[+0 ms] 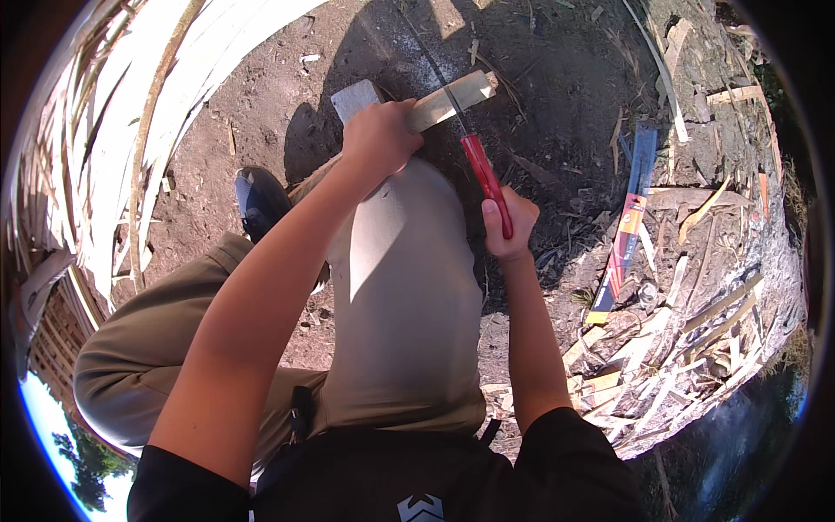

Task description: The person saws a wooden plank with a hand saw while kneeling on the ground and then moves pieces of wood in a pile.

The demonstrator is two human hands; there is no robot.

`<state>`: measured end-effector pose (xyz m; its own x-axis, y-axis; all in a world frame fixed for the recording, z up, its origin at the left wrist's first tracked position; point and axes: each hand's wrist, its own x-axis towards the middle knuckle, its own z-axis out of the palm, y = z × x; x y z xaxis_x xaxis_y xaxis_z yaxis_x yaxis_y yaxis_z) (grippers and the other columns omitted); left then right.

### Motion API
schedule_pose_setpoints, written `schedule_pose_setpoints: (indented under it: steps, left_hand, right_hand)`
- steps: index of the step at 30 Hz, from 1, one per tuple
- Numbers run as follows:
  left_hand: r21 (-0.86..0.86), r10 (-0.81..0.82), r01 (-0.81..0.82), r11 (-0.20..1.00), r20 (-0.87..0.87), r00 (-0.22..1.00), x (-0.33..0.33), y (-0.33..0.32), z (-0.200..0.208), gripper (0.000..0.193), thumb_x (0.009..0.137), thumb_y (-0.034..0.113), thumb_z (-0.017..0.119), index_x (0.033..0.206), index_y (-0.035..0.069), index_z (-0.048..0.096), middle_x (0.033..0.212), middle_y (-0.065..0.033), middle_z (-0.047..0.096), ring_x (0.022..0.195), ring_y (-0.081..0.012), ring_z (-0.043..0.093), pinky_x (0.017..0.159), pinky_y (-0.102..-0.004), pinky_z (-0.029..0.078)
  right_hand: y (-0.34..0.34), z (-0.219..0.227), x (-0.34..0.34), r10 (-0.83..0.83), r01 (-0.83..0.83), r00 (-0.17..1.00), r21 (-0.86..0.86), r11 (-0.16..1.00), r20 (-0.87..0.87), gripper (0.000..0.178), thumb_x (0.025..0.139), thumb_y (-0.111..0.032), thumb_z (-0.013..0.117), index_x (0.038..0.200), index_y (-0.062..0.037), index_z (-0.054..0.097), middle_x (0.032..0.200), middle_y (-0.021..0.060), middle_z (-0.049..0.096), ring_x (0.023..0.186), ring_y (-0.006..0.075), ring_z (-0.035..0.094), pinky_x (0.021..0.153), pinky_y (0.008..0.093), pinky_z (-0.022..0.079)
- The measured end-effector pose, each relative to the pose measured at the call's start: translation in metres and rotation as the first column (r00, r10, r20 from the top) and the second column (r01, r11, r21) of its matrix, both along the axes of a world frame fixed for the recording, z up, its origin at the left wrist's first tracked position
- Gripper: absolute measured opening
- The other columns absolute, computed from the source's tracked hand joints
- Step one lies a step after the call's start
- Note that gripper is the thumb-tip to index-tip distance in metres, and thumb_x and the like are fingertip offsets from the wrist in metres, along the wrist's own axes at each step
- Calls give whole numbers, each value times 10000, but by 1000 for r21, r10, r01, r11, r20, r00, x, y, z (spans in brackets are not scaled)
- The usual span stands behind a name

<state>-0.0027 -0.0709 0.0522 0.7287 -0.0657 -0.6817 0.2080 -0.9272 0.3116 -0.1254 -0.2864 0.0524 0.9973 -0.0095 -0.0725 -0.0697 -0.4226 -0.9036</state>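
My left hand [378, 139] is closed round a pale length of wood [450, 100], just beyond my knee. The wood's right end sticks out past my fingers. My right hand [511, 222] grips a hand saw by its red handle [483, 174]. The saw's thin dark blade [439, 76] crosses the wood between my left hand and its free end, pointing away from me. Beside my left hand shows a whitish block end [355, 99]; I cannot tell whether it belongs to the same piece. Light dust [426, 65] lies on the ground near the blade.
A long blue and orange package sleeve [624, 235] lies on the dirt at the right. Wood scraps and strips [644, 370] are strewn around it. Long pale strips [113, 122] are piled at the left. My shoe [261, 200] rests on the ground to the left of my knee.
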Motion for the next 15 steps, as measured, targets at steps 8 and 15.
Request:
schedule_pose_setpoints:
  steps: [8, 15]
  left_hand:
    - [35, -14, 14, 999, 2, 1000, -5, 0, 1, 605, 756, 279, 767, 1349, 276, 649, 963, -132, 747, 917, -313, 721, 844, -431, 558]
    - [41, -20, 20, 999, 11, 1000, -3, -2, -2, 584, 773, 296, 746, 1348, 278, 647, 972, -121, 747, 928, -315, 719, 840, -436, 557]
  right_hand:
    - [-64, 52, -124, 50, -48, 999, -70, 996, 14, 314, 895, -274, 594, 790, 18, 647, 613, 135, 560, 472, 286, 530, 473, 358, 406]
    - [-8, 9, -12, 2, -3, 1000, -38, 999, -22, 372, 923, -307, 594, 677, -37, 525, 526, 74, 418, 437, 225, 451, 466, 364, 328]
